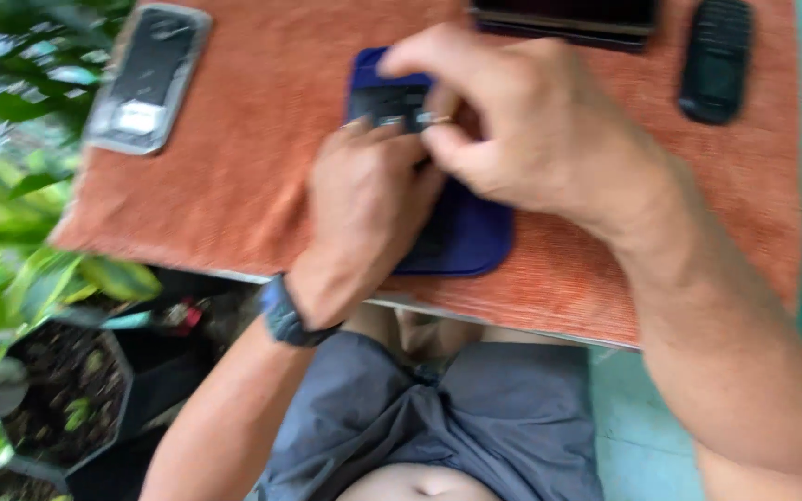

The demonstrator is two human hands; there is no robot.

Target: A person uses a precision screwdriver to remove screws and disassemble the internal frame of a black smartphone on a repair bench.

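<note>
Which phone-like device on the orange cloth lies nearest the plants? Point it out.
The silver-edged phone at the cloth's left corner; the other dark devices lie far right.

Bare orange cloth between grey phone and blue mat — passable.

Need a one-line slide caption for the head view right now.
Both hands, left hand and right hand, work on a small dark device over a dark blue rectangular mat on an orange woven cloth.

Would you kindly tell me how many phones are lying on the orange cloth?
3: a silver phone far left, a dark phone at the top edge, a black phone far right. The hands may hide more.
</note>
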